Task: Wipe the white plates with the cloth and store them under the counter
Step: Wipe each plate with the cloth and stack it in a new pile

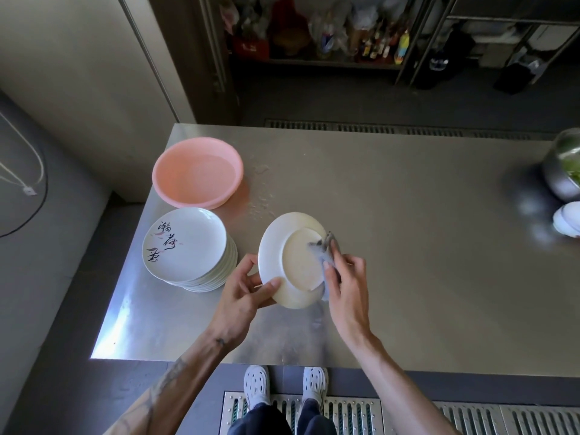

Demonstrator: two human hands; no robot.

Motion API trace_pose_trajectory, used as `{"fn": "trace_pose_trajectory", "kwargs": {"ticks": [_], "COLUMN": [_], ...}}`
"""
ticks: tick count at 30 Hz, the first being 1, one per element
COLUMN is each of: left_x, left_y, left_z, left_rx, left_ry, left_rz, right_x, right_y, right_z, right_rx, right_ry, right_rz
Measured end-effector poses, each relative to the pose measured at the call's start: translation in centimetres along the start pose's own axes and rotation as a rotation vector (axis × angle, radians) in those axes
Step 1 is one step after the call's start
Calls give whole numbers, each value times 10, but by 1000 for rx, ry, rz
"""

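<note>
A pink basin [197,172] and a stack of white plates [185,243] sit at the left corner of a water-spotted steel counter [408,230]. The left hand [241,293] grips the rim of a tilted plate [282,246] while the right hand [345,284] pinches a grey cloth [326,255] against its underside. A metal pot [561,174] stands far right, with cluttered shelves [314,36] behind.

One wide-angle view, worn on the person's head, faces forward and steeply down onto the steel surface [423,262], which fills the middle. The left hand [248,293] and right hand [345,281] sit close below the lens near centre; the shoes [256,384] mark the bottom edge, distant shelves [314,63] the top
</note>
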State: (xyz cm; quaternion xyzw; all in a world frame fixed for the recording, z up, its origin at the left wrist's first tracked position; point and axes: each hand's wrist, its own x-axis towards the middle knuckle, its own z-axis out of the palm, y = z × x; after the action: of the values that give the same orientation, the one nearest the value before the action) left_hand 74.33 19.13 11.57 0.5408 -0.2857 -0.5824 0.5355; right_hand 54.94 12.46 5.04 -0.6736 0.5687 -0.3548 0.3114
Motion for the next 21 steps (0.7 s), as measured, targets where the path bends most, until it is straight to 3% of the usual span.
{"fn": "trace_pose_trajectory", "kwargs": {"ticks": [3,8,12,16,21], "left_x": [2,9,9,8,6], "left_y": [0,-1,-3,-8,-11], "left_z": [8,16,21,26,32], "left_rx": [-14,-54,-39,-10,-15], "left_ry": [50,98,130,112,139], "left_rz": [17,48,68,76,80], "right_x": [-7,-43,-30,-40,-37], "right_y": [-9,-31,-28,-41,-36], "right_z": [6,16,17,19,21], "right_rx": [26,24,53,3,-31], "right_ry": [14,-27,45,-33,39], "right_rz": [62,-109,13,-151,-75]}}
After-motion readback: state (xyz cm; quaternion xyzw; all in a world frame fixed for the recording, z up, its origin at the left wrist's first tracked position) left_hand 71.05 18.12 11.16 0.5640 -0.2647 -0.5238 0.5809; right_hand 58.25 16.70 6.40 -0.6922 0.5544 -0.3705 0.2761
